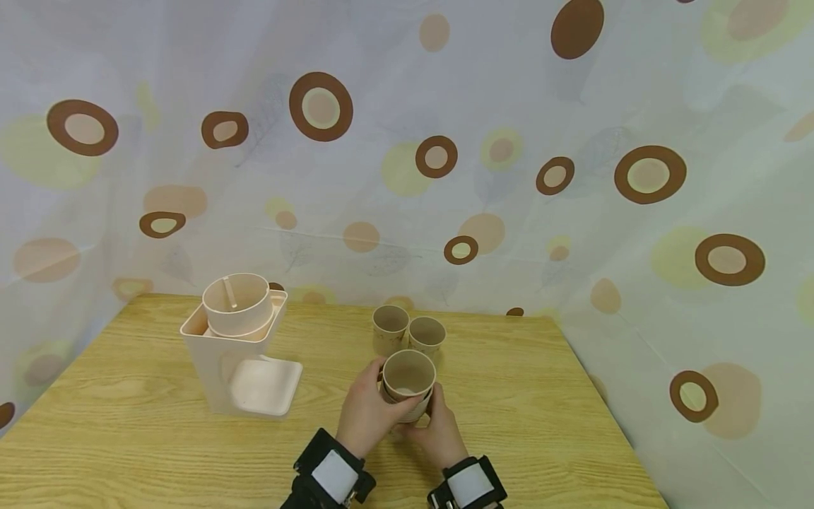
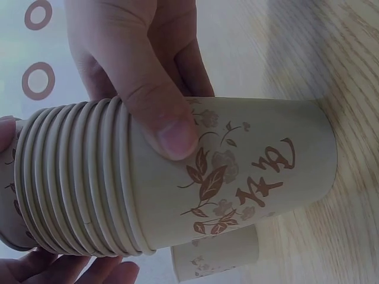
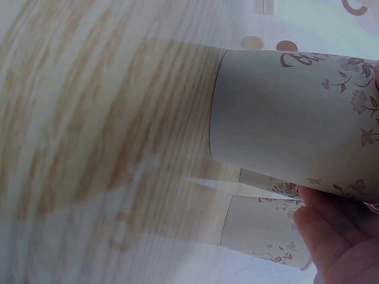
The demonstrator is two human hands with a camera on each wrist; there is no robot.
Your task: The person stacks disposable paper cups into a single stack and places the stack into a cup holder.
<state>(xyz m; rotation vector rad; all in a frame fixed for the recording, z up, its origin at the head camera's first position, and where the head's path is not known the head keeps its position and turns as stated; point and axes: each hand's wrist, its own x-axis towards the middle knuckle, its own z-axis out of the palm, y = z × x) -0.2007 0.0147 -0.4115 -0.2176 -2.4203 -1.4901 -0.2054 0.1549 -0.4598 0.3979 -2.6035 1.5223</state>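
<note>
A stack of paper cups (image 1: 409,375), printed with brown flowers, stands between both hands in the head view. My left hand (image 1: 369,413) grips its lower part, thumb pressed across the printed side of the bottom cup (image 2: 260,165). Several rims (image 2: 89,177) line up close together above that thumb. My right hand (image 1: 440,431) holds the upper part, its fingers (image 2: 65,269) curled under the rims. Past the rims, a top cup (image 2: 9,219) sticks out of the stack. Just behind stand two more paper cups, one left (image 1: 389,329) and one right (image 1: 427,332).
On the left of the wooden table (image 1: 127,424) stands a tall white plastic container (image 1: 213,364). A round white pot (image 1: 238,318) sits in its top, and a white square piece (image 1: 270,387) is at its front right. A patterned curtain (image 1: 381,198) hangs behind the table.
</note>
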